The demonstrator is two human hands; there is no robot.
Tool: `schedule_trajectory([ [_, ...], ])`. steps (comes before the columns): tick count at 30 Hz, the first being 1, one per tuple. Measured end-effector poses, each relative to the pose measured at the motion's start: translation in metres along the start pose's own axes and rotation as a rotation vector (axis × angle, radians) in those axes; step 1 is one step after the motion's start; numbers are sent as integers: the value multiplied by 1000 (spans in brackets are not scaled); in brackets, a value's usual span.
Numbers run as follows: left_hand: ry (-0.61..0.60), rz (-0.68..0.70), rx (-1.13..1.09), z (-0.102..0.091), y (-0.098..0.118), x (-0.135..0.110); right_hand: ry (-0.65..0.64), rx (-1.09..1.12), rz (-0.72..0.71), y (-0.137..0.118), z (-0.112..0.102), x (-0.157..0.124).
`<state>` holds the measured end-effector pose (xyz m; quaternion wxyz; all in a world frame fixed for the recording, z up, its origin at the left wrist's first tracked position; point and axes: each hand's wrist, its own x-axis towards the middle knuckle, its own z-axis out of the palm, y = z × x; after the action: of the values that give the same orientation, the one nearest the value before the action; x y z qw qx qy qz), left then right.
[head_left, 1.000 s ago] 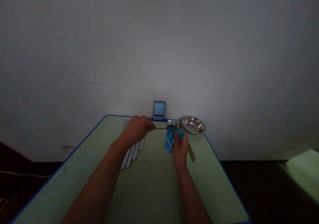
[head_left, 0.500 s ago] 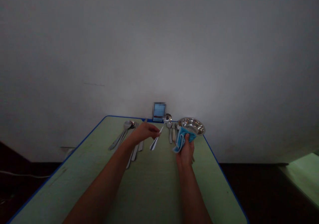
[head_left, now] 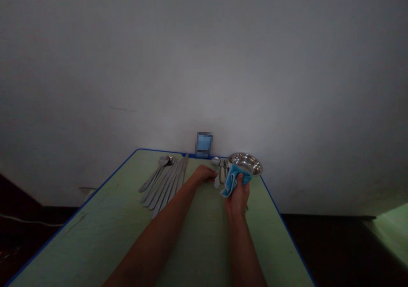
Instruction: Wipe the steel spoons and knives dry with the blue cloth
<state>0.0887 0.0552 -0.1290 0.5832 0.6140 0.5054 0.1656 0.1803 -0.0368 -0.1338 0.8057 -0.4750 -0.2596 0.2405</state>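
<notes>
My left hand reaches to the far middle of the table, its fingers closed at the handle of a metal spoon. The spoon's bowl points toward the wall, and its handle shows past my fingertips. Beside it, several small utensils with pale handles lie close together, partly covered by the cloth. My right hand grips a folded blue cloth in front of the shiny metal bowl. A thin tip sticks out beneath that hand, too small to name.
Several knives lie fanned out on the left of the green table, next to several large spoons. A blurred screen device stands against the wall. Blue edging runs round the table.
My left hand has moved right, bringing the utensils it held in the air down to the spoon beside the small utensils. My right hand stays on the cloth, almost still.
</notes>
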Motion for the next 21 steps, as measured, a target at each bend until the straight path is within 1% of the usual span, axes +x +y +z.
schedule_trajectory([
  [3,7,-34,-38,7,2,10,62,85,74,-1,0,0],
  [5,14,-55,-56,10,3,15,77,122,107,-2,0,0],
  [13,17,-84,-79,11,2,26,76,196,161,-5,2,-2],
  [18,1,-51,-45,11,1,31,77,203,176,-5,2,-3],
  [21,-4,13,-13,10,0,33,81,205,182,-4,2,-2],
])
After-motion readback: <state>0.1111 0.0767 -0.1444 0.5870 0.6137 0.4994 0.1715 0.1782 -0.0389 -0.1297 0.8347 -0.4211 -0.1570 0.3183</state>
